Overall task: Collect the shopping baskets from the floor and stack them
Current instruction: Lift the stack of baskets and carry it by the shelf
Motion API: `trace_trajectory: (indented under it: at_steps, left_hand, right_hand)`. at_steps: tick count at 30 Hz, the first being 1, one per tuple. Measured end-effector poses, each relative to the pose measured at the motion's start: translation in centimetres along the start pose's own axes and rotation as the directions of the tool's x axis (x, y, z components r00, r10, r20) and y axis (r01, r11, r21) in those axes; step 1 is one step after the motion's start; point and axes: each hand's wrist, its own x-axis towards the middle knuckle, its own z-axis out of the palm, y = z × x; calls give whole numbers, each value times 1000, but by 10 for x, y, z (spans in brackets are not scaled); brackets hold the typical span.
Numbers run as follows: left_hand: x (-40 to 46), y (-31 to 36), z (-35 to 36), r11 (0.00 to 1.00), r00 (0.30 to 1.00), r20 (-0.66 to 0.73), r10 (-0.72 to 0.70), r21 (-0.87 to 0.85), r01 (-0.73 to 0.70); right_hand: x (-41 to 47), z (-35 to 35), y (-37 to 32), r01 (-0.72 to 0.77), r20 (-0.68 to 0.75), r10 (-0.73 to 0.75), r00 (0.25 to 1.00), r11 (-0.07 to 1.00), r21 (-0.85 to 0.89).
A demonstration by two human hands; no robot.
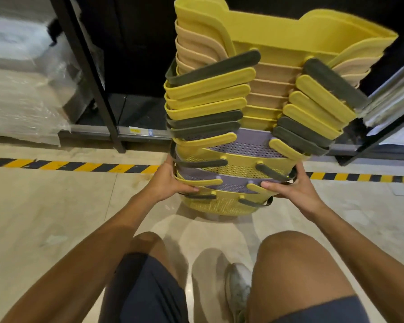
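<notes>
- A tall stack of shopping baskets (261, 117) stands on the pale floor (56, 206) directly in front of the person, its lowest basket resting on the floor and the upper ones leaning toward the camera.
- The baskets are nested one inside another: yellow ones, beige ones near the top, and a few lilac perforated ones low down, with yellow and dark grey handles folded down along the near side.
- The left hand (170, 180) grips the left edge of the stack low down, at the level of the second or third basket from the floor; its thumb lies across the near face and the other fingers curl round the side, out of sight.
- The right hand (294, 185) holds the right edge at about the same height, fingers curled over a yellow handle and rim on the near face, thumb up along the side.
- Both hands touch the stack, with the baskets between them.
- Behind the stack runs a yellow-and-black hazard stripe (79, 166) on the floor, and beyond it black shelving uprights (89, 73).
- Plastic-wrapped goods (21, 85) sit at the left.
- The person's bent knees, dark shorts (147, 290) and a light shoe (239, 287) fill the bottom of the view.
</notes>
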Motion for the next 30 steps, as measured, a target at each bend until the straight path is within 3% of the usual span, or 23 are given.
trace_trajectory:
  at_steps: [5, 12, 25, 30]
  left_hand:
    - [32, 49, -43, 998, 999, -39, 35, 51, -33]
    - [119, 72, -65, 992, 984, -151, 98, 92, -85]
    - [267, 62, -56, 986, 968, -213, 135, 126, -110]
    - [290, 39, -45, 994, 975, -210, 72, 97, -53]
  right_hand:
    - [43, 4, -55, 65, 23, -66, 998, 998, 15]
    - [147, 2, -83, 169, 27, -170, 985, 985, 27]
    - [310, -8, -50, 212, 19, -213, 977, 977, 40]
    - [337, -2, -23, 207, 14, -208, 978, 978, 21]
